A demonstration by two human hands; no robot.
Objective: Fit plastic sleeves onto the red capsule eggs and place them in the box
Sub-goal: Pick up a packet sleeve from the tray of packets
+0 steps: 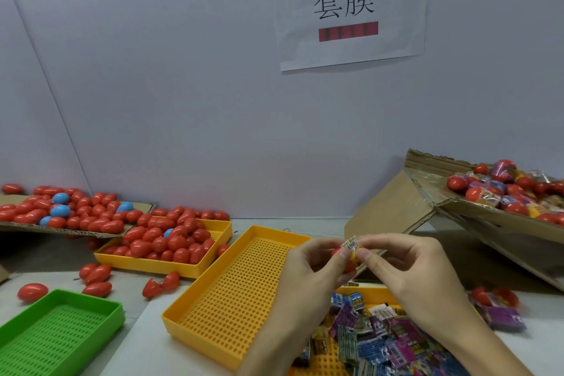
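Observation:
My left hand (308, 265) holds a red capsule egg (348, 265) above the perforated yellow tray (232, 290). My right hand (406, 265) pinches a printed plastic sleeve (351, 245) at the egg's top; my left fingers touch the sleeve too. Flat printed sleeves (378, 339) lie heaped in a yellow tray under my wrists. Bare red eggs (171, 241) fill another yellow tray at the left. The tilted cardboard box (396, 207) at the right holds sleeved eggs (512, 189).
A cardboard sheet (18, 224) at far left carries more red eggs and a few blue ones. Loose red eggs (97, 276) lie on the table. A green tray (58, 333) sits at lower left. Two sleeved eggs (500, 305) lie at the right.

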